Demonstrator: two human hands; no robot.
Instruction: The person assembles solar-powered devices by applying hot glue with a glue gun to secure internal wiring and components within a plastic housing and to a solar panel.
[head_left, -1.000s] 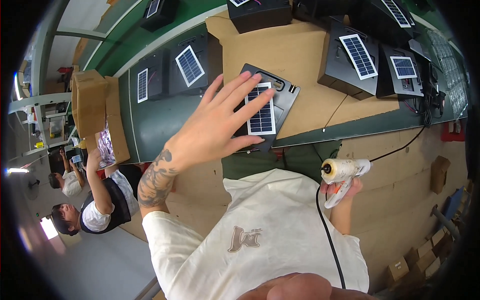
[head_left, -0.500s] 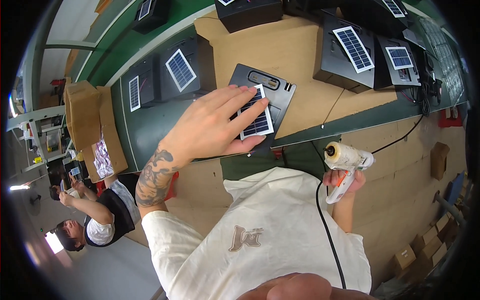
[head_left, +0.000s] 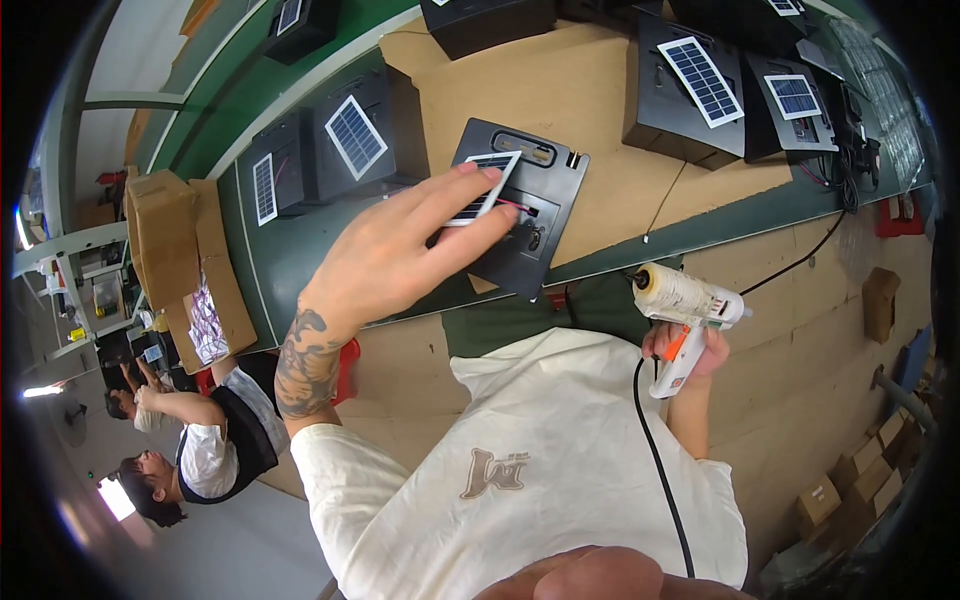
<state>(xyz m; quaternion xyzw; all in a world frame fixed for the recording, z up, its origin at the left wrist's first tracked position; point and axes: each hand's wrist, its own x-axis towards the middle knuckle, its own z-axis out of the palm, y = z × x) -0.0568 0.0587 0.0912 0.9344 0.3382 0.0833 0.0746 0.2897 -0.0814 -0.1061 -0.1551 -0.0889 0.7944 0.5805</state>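
Nearest to us, our right hand [head_left: 690, 350] has its grip wrapped tight around the handle of a white glue gun [head_left: 685, 305] with an orange trigger; the gun's taped barrel lies level above the fist, and its black cord [head_left: 655, 450] runs down across our pale shirt.

Farther out, our left hand [head_left: 400, 255] reaches over the worktop [head_left: 600, 90]. Its grip is spread, fingers [head_left: 455, 190] long and apart, and the fingertips pinch a small solar panel [head_left: 480, 185], blue-celled with a white rim, lifted at a tilt. Just under and beyond those fingertips lies the black housing [head_left: 535, 215], a flat square case with a slot-shaped handle along its far edge, resting on brown cardboard. Thin red wires [head_left: 515, 205] show at the fingertips, over the housing's recess.

Beyond the left grip, more black housings with panels [head_left: 345, 140] stand on the green surface, and others [head_left: 700, 85] sit far off to the right.
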